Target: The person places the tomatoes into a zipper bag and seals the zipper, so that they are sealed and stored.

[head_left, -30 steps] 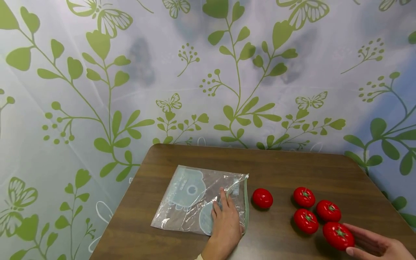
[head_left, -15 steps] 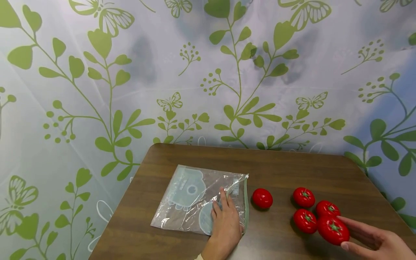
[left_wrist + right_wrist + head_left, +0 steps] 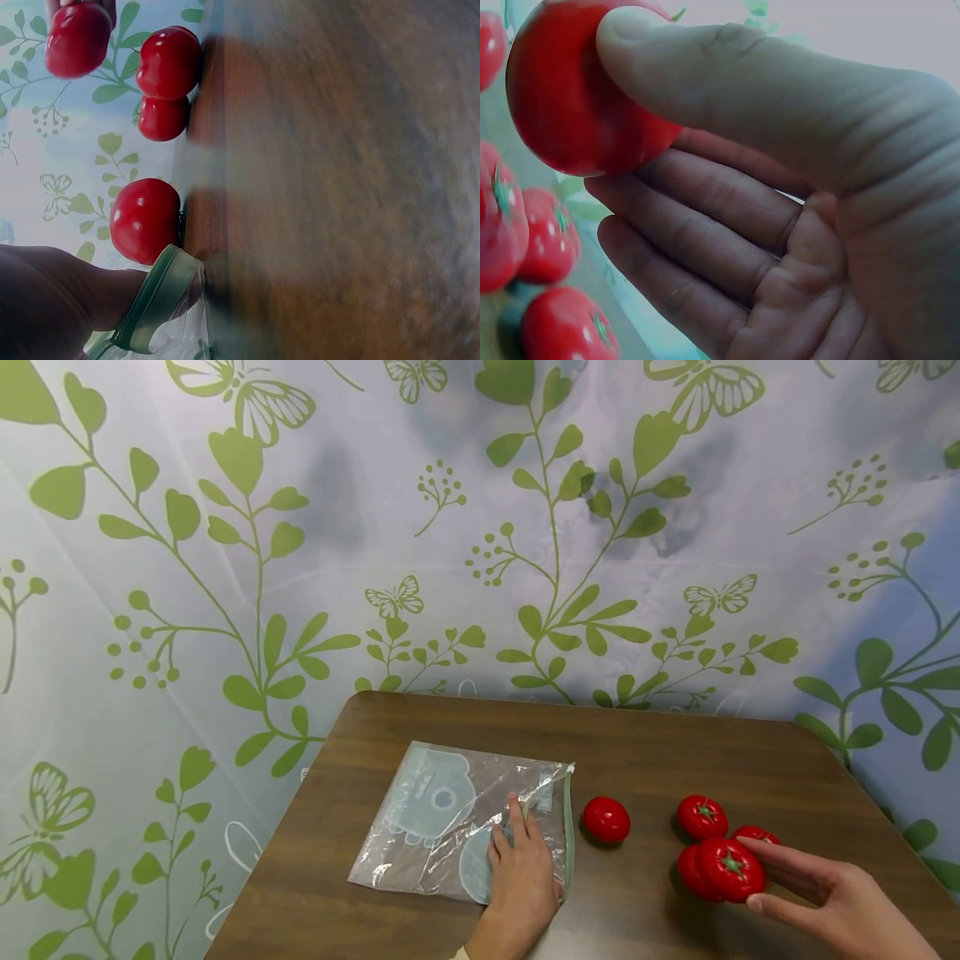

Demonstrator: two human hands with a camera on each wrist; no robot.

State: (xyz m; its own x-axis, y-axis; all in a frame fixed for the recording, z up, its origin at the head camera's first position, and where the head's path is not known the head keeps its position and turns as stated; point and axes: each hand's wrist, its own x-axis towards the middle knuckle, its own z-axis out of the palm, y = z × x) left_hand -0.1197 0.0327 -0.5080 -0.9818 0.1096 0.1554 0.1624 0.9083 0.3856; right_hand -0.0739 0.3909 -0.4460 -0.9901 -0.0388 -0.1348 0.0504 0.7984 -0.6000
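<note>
My right hand point(image 3: 843, 893) holds a glossy red tomato point(image 3: 730, 870) with a green star-shaped stem top, pinched between thumb and fingers. It is raised and partly covers one tomato point(image 3: 691, 875) in the head view; another tomato point(image 3: 754, 834) peeks out behind my fingers. My left hand point(image 3: 519, 872) rests with its fingers fairly straight on a clear plastic bag point(image 3: 442, 860) with pale blue print. At the bag's right side, the green-edged mouth point(image 3: 154, 296) stands lifted by my left thumb, whose tip is hidden behind it.
One tomato point(image 3: 606, 820) sits just right of the bag's mouth. Another tomato point(image 3: 702, 817) stands at the back of the group on the right. All lie on a brown wooden table point(image 3: 465, 706), with a leaf-and-butterfly patterned curtain point(image 3: 450, 635) behind its far edge.
My right hand has carried its tomato leftward and away from me, from beside the group to over the front tomato. My left hand and the bag have stayed in place.
</note>
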